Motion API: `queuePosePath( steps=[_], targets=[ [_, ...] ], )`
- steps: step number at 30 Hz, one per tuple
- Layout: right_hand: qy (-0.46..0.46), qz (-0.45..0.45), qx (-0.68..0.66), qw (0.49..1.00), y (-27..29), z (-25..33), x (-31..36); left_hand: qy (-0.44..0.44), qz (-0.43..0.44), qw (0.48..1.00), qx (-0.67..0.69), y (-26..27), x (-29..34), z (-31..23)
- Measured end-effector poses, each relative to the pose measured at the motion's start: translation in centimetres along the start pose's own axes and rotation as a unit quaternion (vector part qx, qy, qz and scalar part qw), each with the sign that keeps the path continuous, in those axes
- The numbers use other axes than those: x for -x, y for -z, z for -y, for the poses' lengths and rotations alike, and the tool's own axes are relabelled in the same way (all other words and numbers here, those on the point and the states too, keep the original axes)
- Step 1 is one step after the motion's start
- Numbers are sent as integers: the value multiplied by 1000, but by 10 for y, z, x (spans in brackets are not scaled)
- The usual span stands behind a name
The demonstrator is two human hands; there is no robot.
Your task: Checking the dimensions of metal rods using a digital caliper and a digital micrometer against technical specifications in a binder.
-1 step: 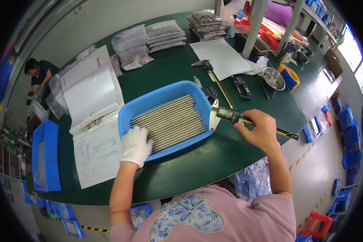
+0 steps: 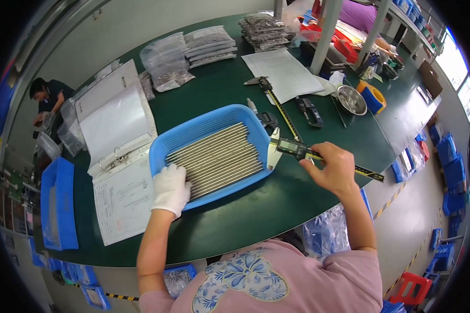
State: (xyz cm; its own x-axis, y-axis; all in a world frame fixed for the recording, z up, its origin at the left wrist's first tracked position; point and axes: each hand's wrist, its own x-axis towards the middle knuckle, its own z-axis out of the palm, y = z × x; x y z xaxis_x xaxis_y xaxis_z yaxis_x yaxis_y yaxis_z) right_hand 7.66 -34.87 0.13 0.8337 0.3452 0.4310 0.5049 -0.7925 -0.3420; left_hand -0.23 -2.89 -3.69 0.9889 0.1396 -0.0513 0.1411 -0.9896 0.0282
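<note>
1. The right hand, bare, is clamped on a digital caliper, thumb below and fingers above, its beam running out past the far side of the palm.
2. Left of that grip, the caliper's pale jaws stand at the right end of the blue basket; I can't tell whether they touch it.
3. The left hand, in a white glove, rests on the near left ends of the slim metal rods. Its fingertips are hidden from me, so I can't say whether they pinch a rod.
4. The rods lie side by side in the basket, between the two hands.
5. Just beyond the right hand, a second caliper lies slantwise, with a black digital gauge to its right.
6. Farther out on that side are a metal bowl and paper sheets.
7. Left of the gloved hand, a ring binder lies open on the green table; past it sits a long blue bin.
8. Well beyond both hands are stacked plastic bags of parts.
</note>
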Motion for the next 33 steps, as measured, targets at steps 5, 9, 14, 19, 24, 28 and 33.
queuePosePath(
  steps=[5,9,14,19,24,28,33],
  targets=[
    [110,-60,-4,992,-13,-19,5,-35,113,987,-105,6,-14,1],
    [124,-75,-39,989,-23,-21,2,-33,131,985,-103,1,-18,2],
    [120,-40,-95,987,-34,-18,9,-24,78,996,-47,-10,-17,3],
    [80,-26,-89,992,-38,-24,18,-48,-16,998,23,8,6,15],
    [27,-14,-128,991,-40,-32,24,-54,-126,766,628,20,14,3],
    [3,-27,-136,990,-32,-34,28,-82,-32,612,786,10,-16,-34],
    [-7,-41,-152,987,-28,-33,30,-42,46,846,529,-12,-41,-67]
  ],
)
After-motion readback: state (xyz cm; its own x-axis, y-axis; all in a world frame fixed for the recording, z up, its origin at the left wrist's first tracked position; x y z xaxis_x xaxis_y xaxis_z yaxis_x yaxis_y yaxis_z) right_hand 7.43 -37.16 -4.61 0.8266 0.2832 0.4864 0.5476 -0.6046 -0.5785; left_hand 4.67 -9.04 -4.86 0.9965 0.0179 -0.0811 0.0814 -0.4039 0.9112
